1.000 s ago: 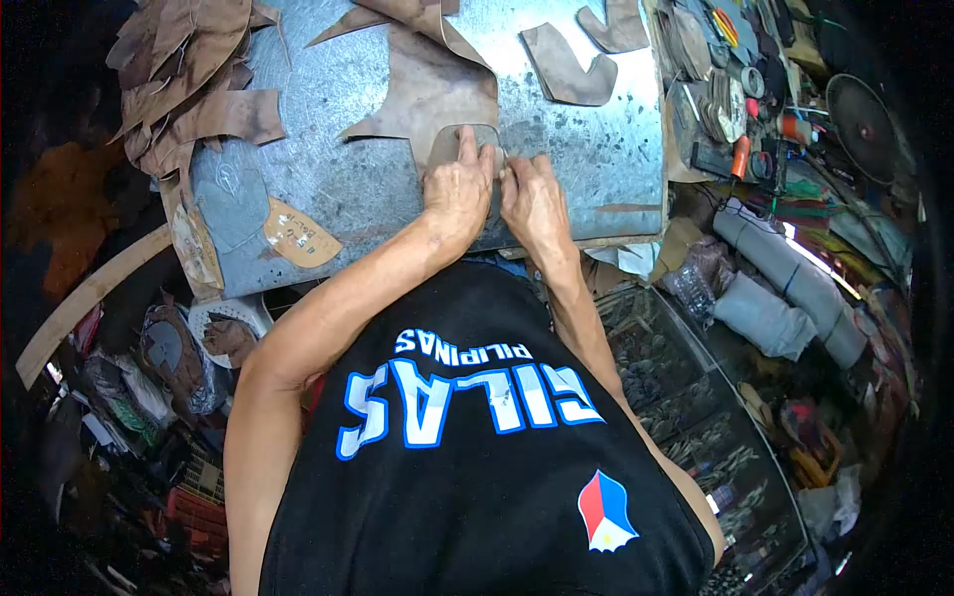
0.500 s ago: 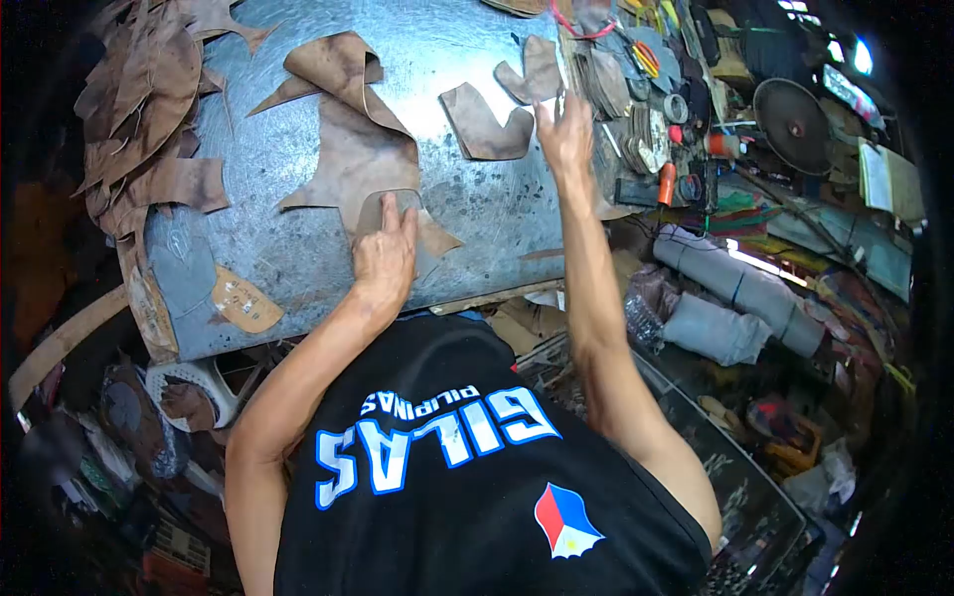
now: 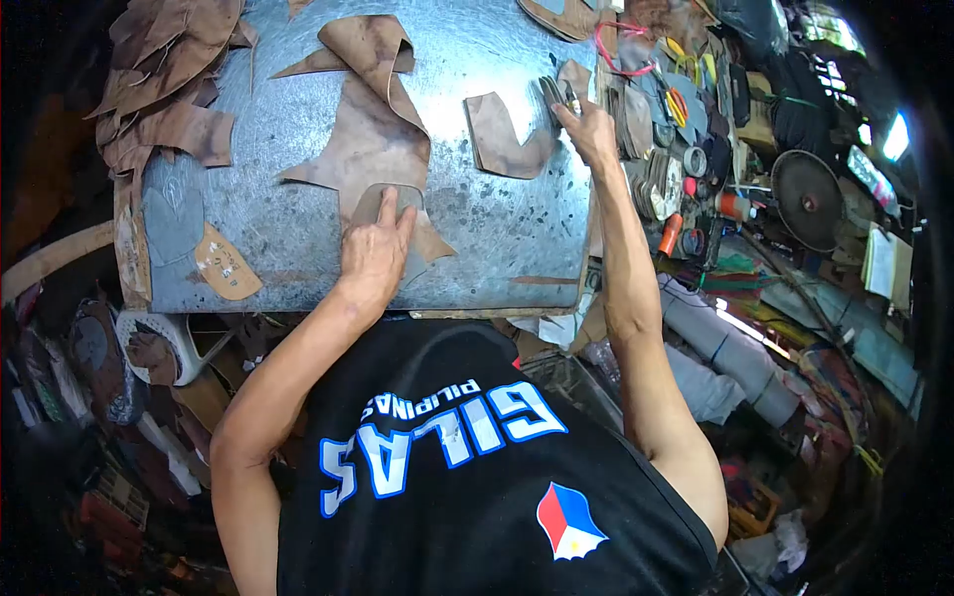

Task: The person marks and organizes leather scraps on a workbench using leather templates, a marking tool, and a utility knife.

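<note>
On the grey metal table (image 3: 497, 228), the flat, open left hand (image 3: 376, 253) is pressing a curved grey card (image 3: 370, 206); well apart, the right hand (image 3: 588, 124) is pinching a small grey tool (image 3: 556, 92).

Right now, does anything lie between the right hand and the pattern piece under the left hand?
Yes: a V-shaped leather cutout lies flat on the metal sheet between the right hand and the pattern piece under the left hand. Nothing upright shows there.
</note>
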